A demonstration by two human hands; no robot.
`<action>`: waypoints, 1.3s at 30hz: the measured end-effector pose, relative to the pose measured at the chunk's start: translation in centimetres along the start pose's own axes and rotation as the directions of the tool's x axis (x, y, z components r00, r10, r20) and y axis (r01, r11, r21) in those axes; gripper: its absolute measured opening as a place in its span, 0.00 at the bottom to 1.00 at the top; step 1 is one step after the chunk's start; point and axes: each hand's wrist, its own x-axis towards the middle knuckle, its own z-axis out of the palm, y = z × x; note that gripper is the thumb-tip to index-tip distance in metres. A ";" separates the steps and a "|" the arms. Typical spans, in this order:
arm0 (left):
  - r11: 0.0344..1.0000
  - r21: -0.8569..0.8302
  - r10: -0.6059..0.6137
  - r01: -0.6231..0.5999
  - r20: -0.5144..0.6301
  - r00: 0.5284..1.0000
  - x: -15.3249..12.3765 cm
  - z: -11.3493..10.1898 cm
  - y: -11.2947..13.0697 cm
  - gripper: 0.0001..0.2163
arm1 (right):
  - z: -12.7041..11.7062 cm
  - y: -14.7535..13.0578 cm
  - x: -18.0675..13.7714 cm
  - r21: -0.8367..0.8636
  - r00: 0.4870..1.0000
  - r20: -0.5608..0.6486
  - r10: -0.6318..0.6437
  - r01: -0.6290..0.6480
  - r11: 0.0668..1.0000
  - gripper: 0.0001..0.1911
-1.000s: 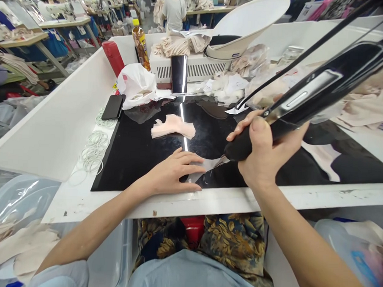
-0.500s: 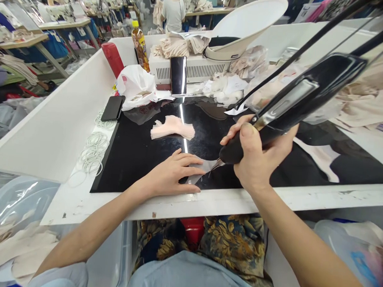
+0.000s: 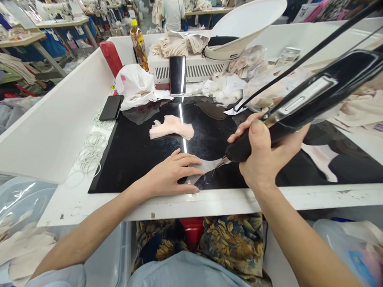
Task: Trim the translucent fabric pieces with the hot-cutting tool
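My left hand (image 3: 174, 172) lies flat with fingers spread on a thin pale fabric piece (image 3: 206, 166) near the front edge of a glossy black work surface (image 3: 130, 153). My right hand (image 3: 262, 157) is wrapped round the black handle of a corded hand tool (image 3: 310, 96). The tool's body slants up to the right, and its small tip touches the fabric piece just right of my left fingertips. A small stack of pink fabric pieces (image 3: 171, 128) lies farther back on the black surface.
White elastic rings (image 3: 91, 149) and a black phone (image 3: 111, 107) lie at the left. A white plastic bag (image 3: 133, 86), a white machine box (image 3: 195, 67), a bottle (image 3: 139, 41) and heaps of fabric stand behind. Bins with fabric (image 3: 13, 233) sit below the table. A person (image 3: 173, 9) stands far back.
My right hand with the tool slid slightly left, then back right, its tip staying on the fabric piece. My left hand has stayed flat in place.
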 end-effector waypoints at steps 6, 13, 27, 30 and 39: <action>1.000 0.001 -0.005 0.005 0.002 1.000 -0.1 -0.1 0.1 0.20 | 0.0 -0.4 0.0 -0.020 1.000 0.009 0.026 -0.026 0.999 0.16; 1.000 0.008 -0.001 0.001 0.008 1.000 -0.1 0.0 -0.1 0.20 | -0.6 -0.7 0.5 -0.048 0.999 -0.023 0.036 -0.038 0.998 0.17; 1.000 0.026 -0.010 0.010 0.015 1.000 -0.2 -0.1 0.0 0.19 | -0.1 -1.6 -0.3 -0.121 0.995 0.034 0.089 -0.084 0.989 0.15; 1.000 0.028 -0.006 0.006 0.015 1.000 -0.2 0.0 -0.1 0.20 | 0.1 -2.1 -0.5 -0.148 0.991 0.026 0.134 -0.128 0.981 0.18; 1.000 0.027 0.013 -0.013 -0.007 1.000 -0.1 0.0 -0.1 0.19 | 1.5 -3.0 -1.0 0.071 0.981 0.059 0.183 -0.187 0.980 0.18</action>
